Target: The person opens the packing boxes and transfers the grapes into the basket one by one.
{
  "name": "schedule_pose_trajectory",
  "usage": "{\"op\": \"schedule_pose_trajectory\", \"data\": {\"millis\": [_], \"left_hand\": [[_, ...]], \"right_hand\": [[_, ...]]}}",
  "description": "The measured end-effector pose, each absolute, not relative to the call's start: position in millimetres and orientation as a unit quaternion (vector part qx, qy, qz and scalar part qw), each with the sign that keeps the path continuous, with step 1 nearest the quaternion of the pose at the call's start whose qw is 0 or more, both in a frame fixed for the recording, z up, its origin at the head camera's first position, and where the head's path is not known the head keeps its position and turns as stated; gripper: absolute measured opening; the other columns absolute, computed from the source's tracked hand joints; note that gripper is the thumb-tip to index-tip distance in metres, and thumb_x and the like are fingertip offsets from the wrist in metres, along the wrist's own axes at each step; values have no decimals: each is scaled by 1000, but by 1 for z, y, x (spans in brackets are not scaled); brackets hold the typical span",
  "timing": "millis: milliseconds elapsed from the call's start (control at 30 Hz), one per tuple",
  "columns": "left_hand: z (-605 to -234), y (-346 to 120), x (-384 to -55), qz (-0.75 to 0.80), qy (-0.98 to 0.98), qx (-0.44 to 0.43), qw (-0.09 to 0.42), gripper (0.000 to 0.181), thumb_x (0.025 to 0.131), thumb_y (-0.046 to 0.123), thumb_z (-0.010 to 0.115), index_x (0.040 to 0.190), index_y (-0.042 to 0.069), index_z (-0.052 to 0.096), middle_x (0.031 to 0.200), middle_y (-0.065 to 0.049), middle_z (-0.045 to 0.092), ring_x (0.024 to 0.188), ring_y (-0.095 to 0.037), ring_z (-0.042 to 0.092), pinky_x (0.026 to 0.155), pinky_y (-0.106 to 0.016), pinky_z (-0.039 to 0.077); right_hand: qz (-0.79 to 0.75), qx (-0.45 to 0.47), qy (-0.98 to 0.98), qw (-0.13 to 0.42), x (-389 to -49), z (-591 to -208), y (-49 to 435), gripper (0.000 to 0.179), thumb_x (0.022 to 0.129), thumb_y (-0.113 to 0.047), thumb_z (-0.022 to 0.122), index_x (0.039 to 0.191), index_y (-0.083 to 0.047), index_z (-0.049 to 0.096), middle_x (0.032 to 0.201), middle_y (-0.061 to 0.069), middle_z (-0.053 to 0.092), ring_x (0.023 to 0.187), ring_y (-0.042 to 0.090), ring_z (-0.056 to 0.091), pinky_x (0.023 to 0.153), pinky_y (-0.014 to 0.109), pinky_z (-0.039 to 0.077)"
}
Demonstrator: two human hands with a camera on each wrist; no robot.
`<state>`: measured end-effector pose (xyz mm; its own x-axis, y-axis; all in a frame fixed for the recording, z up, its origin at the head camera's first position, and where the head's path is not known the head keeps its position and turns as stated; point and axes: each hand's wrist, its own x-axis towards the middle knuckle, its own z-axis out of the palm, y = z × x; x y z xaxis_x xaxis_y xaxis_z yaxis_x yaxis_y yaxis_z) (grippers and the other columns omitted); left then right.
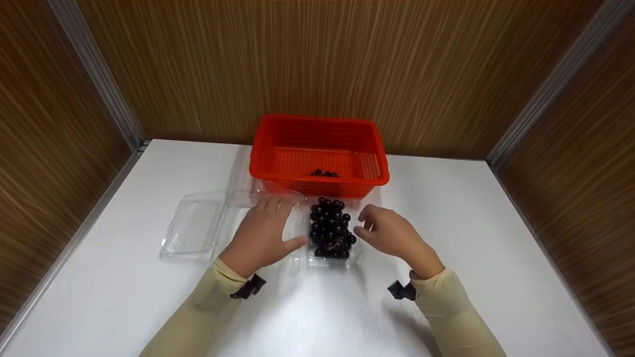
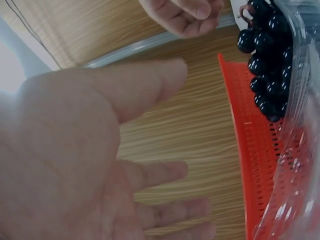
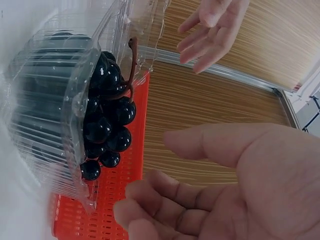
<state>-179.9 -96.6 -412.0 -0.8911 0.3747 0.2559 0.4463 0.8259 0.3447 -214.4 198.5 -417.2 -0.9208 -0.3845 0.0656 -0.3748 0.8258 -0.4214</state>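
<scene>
A bunch of dark grapes (image 1: 330, 225) with a brown stem sits in one half of a clear plastic clamshell box (image 3: 55, 112), its berries rising above the rim. Over the box's unfolded clear lid (image 1: 193, 225), to the left of the fruit, my left hand (image 1: 265, 235) hovers with fingers spread and thumb pointing toward the grapes. Just right of the box is my right hand (image 1: 392, 233), fingers loosely bent, with nothing in it. In the right wrist view a gap shows between the right fingers (image 3: 150, 192) and the grapes.
Directly behind the box stands a red plastic basket (image 1: 317, 119) with perforated sides, holding a few dark grapes (image 1: 325, 173) near its front wall. The white table (image 1: 446, 208) is bounded by wood-grain panels (image 1: 317, 59) at the back and both sides.
</scene>
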Motion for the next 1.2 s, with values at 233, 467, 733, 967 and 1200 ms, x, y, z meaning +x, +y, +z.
{"op": "schedule_pose_trajectory", "data": {"millis": [233,467,733,967,1200], "left_hand": [[-427,-94,-184,-190,-950,-239,64,92,82,51,84,156,12,45,153,-17,50,141,-38,46,114,-54,41],[-434,-91,-189,-188,-953,-237,32,90,83,49,84,154,8,47,152,-20,50,141,-39,46,115,-54,40],[-439,-84,-196,-183,-950,-253,18,87,85,47,82,153,4,47,153,-22,49,143,-38,44,116,-52,39],[-437,-86,-194,-170,-951,-258,19,84,85,47,82,150,4,51,150,-21,52,142,-38,46,116,-52,40],[-444,-89,-190,-153,-951,-265,33,80,85,49,82,148,7,54,146,-24,54,139,-41,48,113,-54,41]], "right_hand": [[-229,-224,947,5,-213,-422,191,31,94,-21,73,119,-5,65,109,11,70,101,30,67,89,48,57],[-208,-264,942,10,-214,-430,191,39,93,-19,74,127,-5,63,116,11,68,106,34,67,91,50,56],[-176,-277,944,21,-218,-428,196,54,94,-22,75,142,-6,58,133,16,64,115,34,65,98,51,54],[-142,-280,950,3,-218,-431,191,53,92,-21,77,139,-3,60,131,16,65,121,35,63,103,52,52],[-134,-292,947,17,-217,-438,186,74,92,-21,78,157,-9,44,144,20,59,128,41,59,109,56,46]]}}
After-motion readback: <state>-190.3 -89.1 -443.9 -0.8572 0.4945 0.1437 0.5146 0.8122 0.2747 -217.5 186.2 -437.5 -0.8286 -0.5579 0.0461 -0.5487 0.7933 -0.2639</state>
